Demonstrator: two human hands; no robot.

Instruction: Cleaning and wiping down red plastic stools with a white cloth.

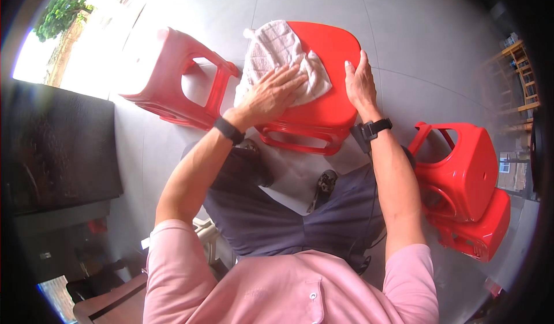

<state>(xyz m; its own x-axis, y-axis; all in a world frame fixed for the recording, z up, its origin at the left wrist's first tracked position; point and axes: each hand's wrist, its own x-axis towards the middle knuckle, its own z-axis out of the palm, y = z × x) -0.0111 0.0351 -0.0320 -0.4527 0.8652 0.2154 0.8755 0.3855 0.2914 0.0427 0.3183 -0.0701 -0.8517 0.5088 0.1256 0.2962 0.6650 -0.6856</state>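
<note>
A red plastic stool stands in front of my knees, its smooth seat facing up. Over the left part of the seat lies a crumpled white cloth with a quilted pattern. My left hand rests flat on the cloth, fingers stretched out and pressing it against the seat. At the seat's right edge is my right hand, thumb apart from the fingers, its palm side against the rim. Black bands circle both wrists; the right one carries a small dark device.
Another red stool stands close on the left, washed out by bright light. Two more red stools sit to the right beside my leg. A dark panel is at far left, wooden furniture at far right. Grey tiled floor lies beyond.
</note>
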